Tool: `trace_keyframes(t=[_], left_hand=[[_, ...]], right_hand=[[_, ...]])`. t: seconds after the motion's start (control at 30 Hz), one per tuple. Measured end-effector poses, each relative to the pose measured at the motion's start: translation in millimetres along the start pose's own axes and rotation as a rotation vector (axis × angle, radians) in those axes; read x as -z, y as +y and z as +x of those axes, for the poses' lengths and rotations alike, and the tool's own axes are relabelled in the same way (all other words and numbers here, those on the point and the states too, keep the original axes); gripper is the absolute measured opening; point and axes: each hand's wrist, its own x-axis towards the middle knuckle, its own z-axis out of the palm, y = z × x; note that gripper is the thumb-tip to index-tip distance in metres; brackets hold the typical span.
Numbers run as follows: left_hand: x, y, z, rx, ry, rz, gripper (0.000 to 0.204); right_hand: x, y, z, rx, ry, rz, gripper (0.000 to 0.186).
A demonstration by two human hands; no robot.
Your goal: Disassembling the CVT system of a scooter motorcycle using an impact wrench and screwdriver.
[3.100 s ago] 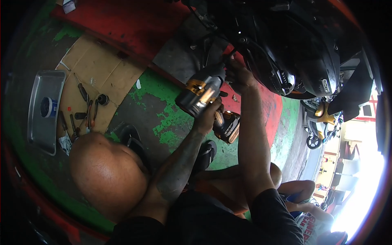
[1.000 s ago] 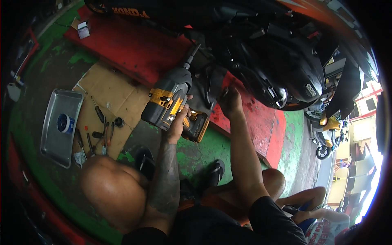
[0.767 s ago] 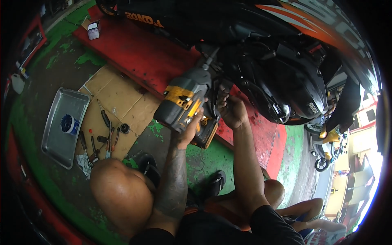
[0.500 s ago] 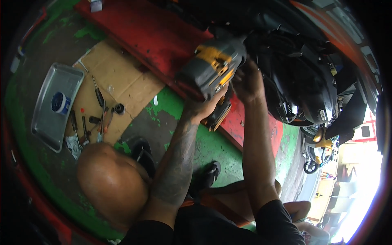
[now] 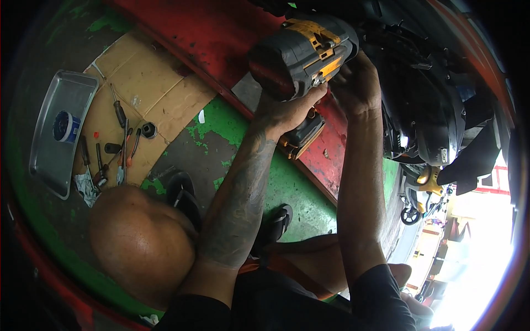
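My left hand (image 5: 290, 113) is wrapped round the handle of a grey and yellow cordless impact wrench (image 5: 301, 52), whose battery (image 5: 305, 135) shows below the hand. The wrench's front end points toward the dark body of a motorcycle (image 5: 422, 113). My right hand (image 5: 361, 88) is raised close beside that front end, its fingers curled. What those fingers hold, if anything, is hidden behind the tool and the hand itself, and the wrench's tip is out of sight too.
A red platform (image 5: 204, 38) runs beneath the motorcycle. To the left, cardboard (image 5: 165, 105) carries a screwdriver (image 5: 118, 110), a black socket (image 5: 148, 130) and several other tools. A metal tray (image 5: 44, 149) holds a blue tub (image 5: 66, 128). A yellow vehicle (image 5: 428, 185) stands at right.
My view has shifted, so the floor things sit further left and lower limbs appear moved slightly. The wrench and both hands appear higher and further right, with my left hand still gripping the handle.
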Motion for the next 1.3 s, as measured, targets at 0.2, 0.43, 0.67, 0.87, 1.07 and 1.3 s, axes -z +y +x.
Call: trace_keyframes(t=[0.2,0.43,0.67,0.87,1.07,1.3], left_hand=[[-0.2,-4.4,-1.9,-0.676,0.121,0.742,0.035],[9.5,-4.1,2.1,-0.911,0.146,1.078,0.024],[-3.9,6.2,-4.7,-0.66,0.059,0.727,0.027],[-3.7,-3.1,-6.2,-0.57,0.096,0.653,0.026],[10.0,-17.8,-19.2,-0.789,0.185,0.837,0.02],[42.4,-65.8,-42.3,-0.498,0.093,0.6,0.03]], right_hand=[[-2.9,-3.5,1.4,0.031,0.092,0.001,0.029],[5.3,3.5,2.8,0.093,0.297,-0.056,0.035],[-18.6,7.2,-3.8,0.094,0.384,0.059,0.027],[-30.8,14.1,-6.3,0.075,0.232,0.086,0.028],[-2.9,5.6,12.4,0.01,0.142,0.172,0.027],[5.8,5.6,23.6,-0.095,-0.177,0.324,0.021]])
